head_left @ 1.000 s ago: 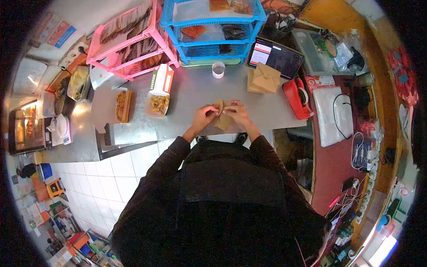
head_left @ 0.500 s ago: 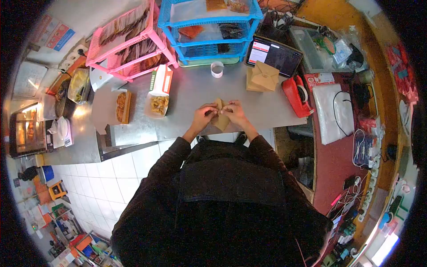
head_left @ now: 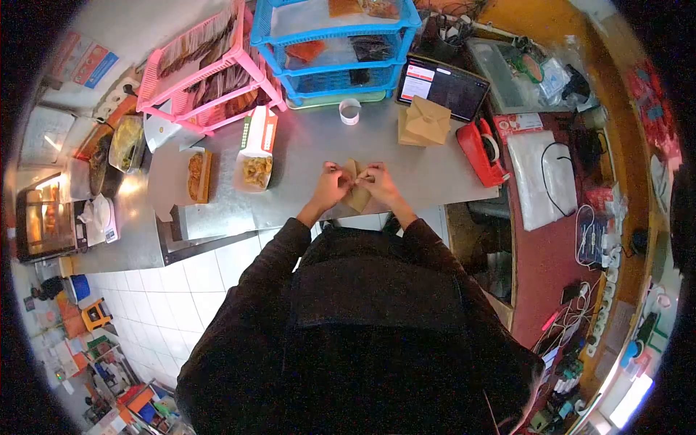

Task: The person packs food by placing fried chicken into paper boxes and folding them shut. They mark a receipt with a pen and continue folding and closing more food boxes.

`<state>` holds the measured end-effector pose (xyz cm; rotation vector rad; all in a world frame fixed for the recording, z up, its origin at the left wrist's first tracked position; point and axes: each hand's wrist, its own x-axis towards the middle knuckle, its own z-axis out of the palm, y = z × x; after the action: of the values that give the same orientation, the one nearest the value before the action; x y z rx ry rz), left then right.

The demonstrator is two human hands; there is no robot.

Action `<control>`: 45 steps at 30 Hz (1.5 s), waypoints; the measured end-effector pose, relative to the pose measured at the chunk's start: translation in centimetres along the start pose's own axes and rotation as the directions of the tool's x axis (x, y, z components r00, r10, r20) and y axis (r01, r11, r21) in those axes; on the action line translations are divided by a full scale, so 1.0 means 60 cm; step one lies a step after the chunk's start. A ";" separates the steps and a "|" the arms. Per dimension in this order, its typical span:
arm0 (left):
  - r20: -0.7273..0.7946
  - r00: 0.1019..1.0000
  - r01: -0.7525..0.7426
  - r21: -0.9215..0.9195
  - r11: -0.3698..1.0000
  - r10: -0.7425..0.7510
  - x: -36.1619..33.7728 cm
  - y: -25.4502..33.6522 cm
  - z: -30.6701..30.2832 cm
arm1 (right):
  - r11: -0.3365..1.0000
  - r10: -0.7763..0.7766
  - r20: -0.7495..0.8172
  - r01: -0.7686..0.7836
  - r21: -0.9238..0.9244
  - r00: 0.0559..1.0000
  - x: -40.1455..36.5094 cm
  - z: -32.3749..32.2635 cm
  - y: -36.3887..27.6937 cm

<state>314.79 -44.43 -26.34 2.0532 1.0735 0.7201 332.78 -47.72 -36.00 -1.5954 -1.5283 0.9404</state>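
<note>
A small brown paper piece (head_left: 356,199), folded to a pointed shape, lies at the front edge of the metal counter. My left hand (head_left: 332,184) pinches its upper left side with bent fingers. On the other side my right hand (head_left: 379,182) pinches the same paper, the fingertips of both hands close together. Behind them stands a white tape roll or cup (head_left: 349,112). Brown paper envelopes (head_left: 426,122) are stacked to the right, beside a red tape dispenser (head_left: 482,154).
On the left are an open carton of fried food (head_left: 255,172) and a box with browned food (head_left: 196,177). Pink racks (head_left: 210,72) and blue racks (head_left: 335,69) stand behind, with a tablet (head_left: 444,88) at their right. Plastic bags (head_left: 540,177) lie at the right.
My left hand has turned a little and its fingers have shifted at the paper. My right hand stays nearly in place. The whole view has shifted slightly.
</note>
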 end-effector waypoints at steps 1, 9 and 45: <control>-0.013 1.000 -0.024 0.016 1.000 0.024 -0.001 -0.003 0.005 | 0.999 -0.006 -0.036 0.004 -0.046 0.999 0.001 0.002 -0.001; 0.015 0.994 -0.110 0.333 0.937 0.112 -0.009 0.019 0.033 | 0.941 0.254 -0.014 -0.250 -0.228 0.967 0.016 -0.014 -0.089; 0.023 0.955 -0.297 0.126 0.947 0.297 0.007 0.021 0.033 | 0.791 -0.114 -0.703 -0.364 -0.492 0.702 -0.112 -0.367 -0.084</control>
<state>317.03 -45.20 -26.46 2.3570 0.8337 0.8127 349.62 -54.59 -21.03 -2.1906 -1.1786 -0.2082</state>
